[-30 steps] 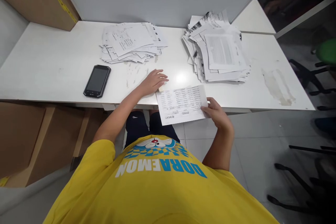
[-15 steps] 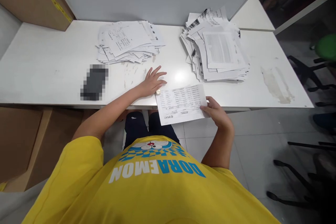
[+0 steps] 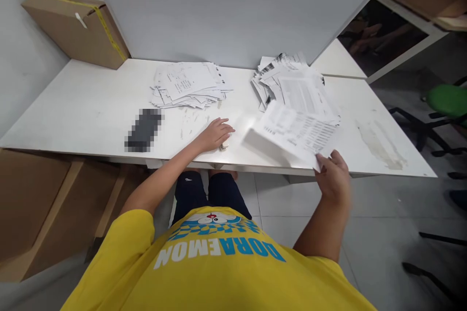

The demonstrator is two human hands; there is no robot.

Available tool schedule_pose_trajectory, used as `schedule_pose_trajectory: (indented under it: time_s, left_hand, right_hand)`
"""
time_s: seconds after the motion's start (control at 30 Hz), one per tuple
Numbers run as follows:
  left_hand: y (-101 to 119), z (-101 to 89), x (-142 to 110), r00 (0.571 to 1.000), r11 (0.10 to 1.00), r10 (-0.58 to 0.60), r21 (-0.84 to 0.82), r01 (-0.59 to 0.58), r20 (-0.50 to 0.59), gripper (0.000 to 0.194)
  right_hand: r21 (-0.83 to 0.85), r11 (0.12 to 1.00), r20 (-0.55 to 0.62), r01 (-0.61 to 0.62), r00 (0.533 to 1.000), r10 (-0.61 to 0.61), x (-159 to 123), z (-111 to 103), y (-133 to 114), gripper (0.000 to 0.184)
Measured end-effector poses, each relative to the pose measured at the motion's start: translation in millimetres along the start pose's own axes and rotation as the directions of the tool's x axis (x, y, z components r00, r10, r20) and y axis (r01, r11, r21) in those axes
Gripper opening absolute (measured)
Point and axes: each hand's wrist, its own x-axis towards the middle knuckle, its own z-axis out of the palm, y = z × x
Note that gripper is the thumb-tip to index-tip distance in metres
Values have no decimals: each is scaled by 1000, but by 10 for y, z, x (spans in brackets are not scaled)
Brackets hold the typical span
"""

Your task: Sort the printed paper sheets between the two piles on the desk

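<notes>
1. Nearest is the person's yellow shirt, with blue and white lettering across the front; beyond its hem are dark shorts, partly under the counter.
2. Low on the left, open cardboard stands below the counter's near edge.
3. The right hand, just off the near edge, pinches a corner of a printed sheet between thumb and fingers.
4. The sheet slants up and away from that grip, over the right part of the counter, and a shadow lies on the white surface beside it. Its print is too blurred to read.
5. The left hand lies palm down on the counter, fingers stretched out and relaxed, closed around nothing visible. A small pale object sits at its thumb side; whether the two touch is unclear.
6. Left of that hand, well apart from it, lies a dark oblong object, masked by coarse blocks.
7. Farther back are two untidy heaps: a left paper pile and a right paper pile. The sheet overlaps the right one in view; whether they touch cannot be told.
8. At the back, a grey partition rises behind both piles, with a yellow-taped cardboard box at its left end.
9. Off to the right stands a chair with a green seat.
</notes>
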Motion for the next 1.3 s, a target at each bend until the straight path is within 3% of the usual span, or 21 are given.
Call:
schedule_pose_trajectory:
  time_s: [0.1, 0.2, 0.33, 0.43, 0.5, 0.53, 0.63, 0.73, 0.8, 0.9, 1.0, 1.07, 1.13, 1.27, 1.3]
  left_hand:
    - [-15, 16, -8, 1000, 1000, 8, 20, -8, -11, 47]
    - [-27, 17, -10, 1000, 999, 7, 33, -6, -25, 48]
    - [-23, 11, -12, 1000, 999, -2, 42, 3, -31, 48]
    - [-19, 13, -18, 999, 999, -4, 53, 6, -32, 48]
    - [-22, 13, -25, 1000, 998, -3, 55, 5, -29, 48]
    - [-27, 10, -29, 1000, 999, -4, 51, 5, -29, 48]
    - [-66, -16, -33, 999, 1000, -4, 8, 4, -46, 48]
    - [-136, -46, -18, 989, 995, -64, -85, 52, -135, 49]
    - [-176, -42, 0, 948, 976, -194, -145, 161, -254, 51]
    - [-200, 9, 24, 838, 935, -353, -183, 303, -417, 54]
    - [-254, 21, 55, 813, 940, -337, -118, 320, -475, 48]
    - [-365, -45, 97, 803, 938, -319, -47, 343, -504, 42]
    - [-535, -164, 160, 756, 907, -341, 18, 422, -559, 37]
    - [-843, -366, 290, 515, 709, -559, -52, 703, -650, 59]
    - [-875, -379, 310, 485, 670, -597, -66, 739, -639, 64]
  right_hand:
    - [59, 990, -142, 128, 983, -118, 351, 222, 148, 33]
    - [0, 972, -169, 234, 958, -231, 785, 522, 215, 33]
    - [-66, 992, -356, 108, 926, -125, 1229, 826, 201, 60]
    - [-219, 976, -579, 7, 804, -136, 1293, 920, 248, 81]
    - [-290, 955, -646, -58, 748, -151, 1238, 964, 319, 86]
    - [-292, 953, -647, -78, 750, -137, 1204, 993, 355, 87]
    - [-216, 972, -573, -93, 818, -48, 1145, 1125, 414, 92]
    - [-177, 980, -521, -87, 853, -19, 1194, 1275, 395, 92]
    - [-228, 972, -468, -54, 882, -61, 1271, 1347, 369, 89]
    - [-310, 951, -439, -6, 888, -137, 1402, 1405, 336, 87]
    - [-292, 956, -523, -40, 843, -124, 1455, 1393, 323, 83]
    - [-247, 968, -459, -45, 885, -76, 1369, 1313, 341, 83]
    - [-218, 975, -353, -41, 935, -40, 1155, 1160, 397, 84]
    - [-204, 978, -341, -38, 939, -35, 541, 751, 609, 80]
    - [-200, 980, -329, -23, 943, -45, 414, 665, 664, 80]
